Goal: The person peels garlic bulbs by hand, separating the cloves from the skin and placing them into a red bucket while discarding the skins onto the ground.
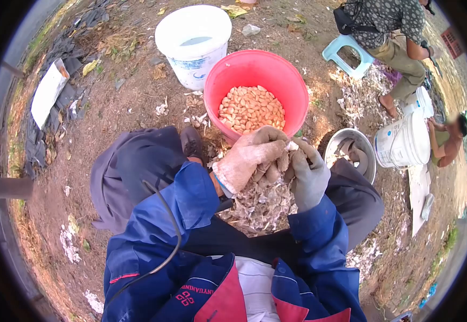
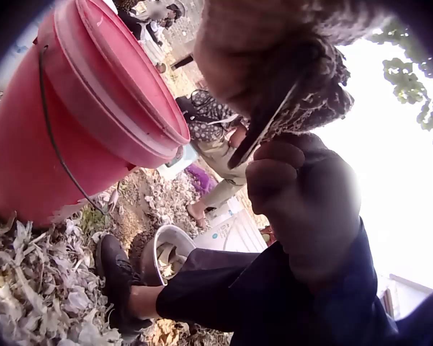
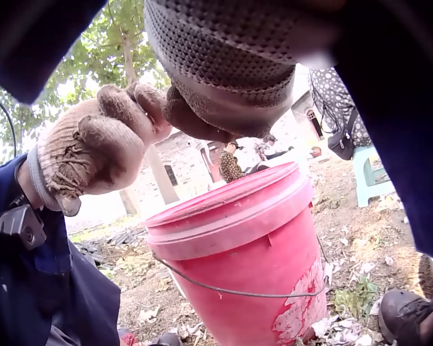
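Observation:
Both gloved hands meet over a heap of papery garlic skins [image 1: 260,206] between the person's legs. Fingertips of the left hand [image 1: 250,161] and right hand [image 1: 309,180] pinch a small whitish garlic clove [image 1: 291,146] in the head view. In the left wrist view, a thin blade-like shape [image 2: 263,133] with a pale edge juts out between the hands; I cannot tell which holds it. Dirt darkens the curled glove fingers [image 3: 115,137] of the left hand in the right wrist view. Just beyond the hands stands a red bucket [image 1: 292,80], its bottom covered with garlic cloves [image 1: 251,109].
A white bucket [image 1: 193,64] stands behind the red one. Right of the knees is a metal bowl [image 1: 370,169] with pale curved pieces. Another person sits on a blue stool [image 1: 346,56], near more white buckets [image 1: 402,142]. A white sack [image 1: 50,94] lies at left.

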The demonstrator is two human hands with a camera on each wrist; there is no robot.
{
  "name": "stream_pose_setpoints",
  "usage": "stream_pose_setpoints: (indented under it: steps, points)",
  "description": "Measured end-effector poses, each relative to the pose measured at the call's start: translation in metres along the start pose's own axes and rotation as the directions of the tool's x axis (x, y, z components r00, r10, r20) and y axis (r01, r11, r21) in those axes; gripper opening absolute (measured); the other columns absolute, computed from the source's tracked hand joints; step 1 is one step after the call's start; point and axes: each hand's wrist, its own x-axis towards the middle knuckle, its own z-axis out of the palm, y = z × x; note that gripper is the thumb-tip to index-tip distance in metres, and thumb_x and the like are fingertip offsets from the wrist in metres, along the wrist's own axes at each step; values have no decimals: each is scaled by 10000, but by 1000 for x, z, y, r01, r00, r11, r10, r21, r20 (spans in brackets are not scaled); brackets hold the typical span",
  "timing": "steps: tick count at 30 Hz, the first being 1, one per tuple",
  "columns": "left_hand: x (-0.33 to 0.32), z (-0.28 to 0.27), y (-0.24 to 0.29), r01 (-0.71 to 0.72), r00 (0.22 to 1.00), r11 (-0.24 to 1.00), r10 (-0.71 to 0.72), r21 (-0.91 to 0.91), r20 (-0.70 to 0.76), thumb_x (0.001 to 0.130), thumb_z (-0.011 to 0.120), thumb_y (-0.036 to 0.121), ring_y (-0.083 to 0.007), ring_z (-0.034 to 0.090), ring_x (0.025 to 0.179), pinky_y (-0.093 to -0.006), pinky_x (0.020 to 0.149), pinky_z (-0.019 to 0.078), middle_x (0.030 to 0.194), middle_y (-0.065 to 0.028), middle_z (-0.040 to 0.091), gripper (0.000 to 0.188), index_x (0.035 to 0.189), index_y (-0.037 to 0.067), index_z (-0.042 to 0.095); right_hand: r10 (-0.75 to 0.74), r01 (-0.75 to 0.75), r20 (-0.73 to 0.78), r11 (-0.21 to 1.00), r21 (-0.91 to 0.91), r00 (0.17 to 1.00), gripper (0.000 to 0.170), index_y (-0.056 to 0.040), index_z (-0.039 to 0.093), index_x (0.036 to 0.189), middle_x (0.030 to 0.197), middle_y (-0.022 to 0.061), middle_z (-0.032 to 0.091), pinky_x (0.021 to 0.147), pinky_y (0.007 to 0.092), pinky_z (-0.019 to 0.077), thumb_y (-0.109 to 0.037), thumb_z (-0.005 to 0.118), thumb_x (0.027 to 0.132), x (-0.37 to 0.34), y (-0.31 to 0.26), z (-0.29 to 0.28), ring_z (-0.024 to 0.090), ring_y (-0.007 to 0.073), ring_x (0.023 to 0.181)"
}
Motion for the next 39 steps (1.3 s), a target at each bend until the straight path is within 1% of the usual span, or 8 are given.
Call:
stream_pose_setpoints:
  steps: [10, 12, 18, 28, 30, 33, 37, 39]
  points:
    - [5, 0, -10, -14, 1000, 1000, 13, 25, 6, 1039, 629, 250, -116, 602, 588, -229, 504, 439, 850, -71, 671, 276, 1211, 34, 604, 52, -53, 24, 998, 46, 998, 367, 98, 662, 1275, 808, 52, 681, 529, 245, 442, -173, 652, 1028, 6, 3, -3, 571, 97, 559]
    - [5, 0, -11, -15, 1000, 1000, 15, 14, -15, 1036, 630, 261, -115, 604, 597, -232, 510, 439, 855, -69, 670, 287, 1212, 36, 606, 81, -119, 144, 953, 280, 986, 339, 68, 657, 1268, 830, 42, 668, 536, 243, 434, -183, 643, 1042, 9, 5, -8, 542, 96, 560]
    - [2, 2, 0, 24, 994, 988, -7, 152, -106, 1020, 639, 284, -117, 613, 627, -242, 532, 455, 876, -58, 661, 307, 1190, 29, 619, 169, -276, 264, 849, 451, 950, 327, -21, 638, 1273, 909, 21, 660, 562, 229, 412, -258, 671, 1051, 15, 9, -21, 518, 59, 638]
    - [8, -9, -4, 72, 982, 967, -26, 243, -187, 991, 670, 288, -113, 587, 610, -256, 530, 456, 864, -45, 641, 396, 1257, 5, 593, 136, -225, 230, 877, 424, 964, 304, -51, 648, 1188, 908, 28, 660, 560, 240, 429, -315, 690, 1043, 16, 4, -28, 533, 82, 646]
    - [10, -7, -5, -82, 945, 876, 220, 476, -242, 967, 706, 222, -96, 561, 595, -257, 521, 442, 860, -43, 632, 375, 1253, -4, 618, 167, -243, 211, 875, 419, 963, 279, -52, 658, 1133, 882, 42, 670, 554, 257, 453, -315, 687, 1045, 15, 7, -28, 540, 88, 622]
    - [9, -2, 0, -132, 916, 812, 319, 568, -243, 942, 746, 172, -75, 552, 587, -252, 509, 431, 878, -48, 654, 345, 1225, -1, 655, 194, -242, 166, 903, 354, 967, 258, -48, 666, 1079, 844, 54, 676, 532, 264, 464, -302, 690, 1042, 12, 6, -23, 543, 90, 581]
    - [11, 0, -13, -298, 885, 666, 462, 684, -64, 947, 739, 146, -85, 657, 853, -275, 765, 547, 967, -58, 726, 287, 1186, -7, 699, 216, -262, 179, 918, 298, 960, 235, -34, 667, 1058, 825, 59, 676, 500, 257, 464, -266, 695, 1034, 10, 7, -17, 550, 94, 549]
    - [9, 1, -16, -220, 940, 783, 330, 581, -89, 949, 729, 132, -99, 659, 970, -296, 884, 543, 999, -60, 741, 270, 1175, -15, 709, 227, -265, 166, 929, 260, 960, 221, -5, 664, 1038, 813, 67, 676, 473, 244, 448, -224, 689, 1024, 9, 11, -14, 552, 100, 521]
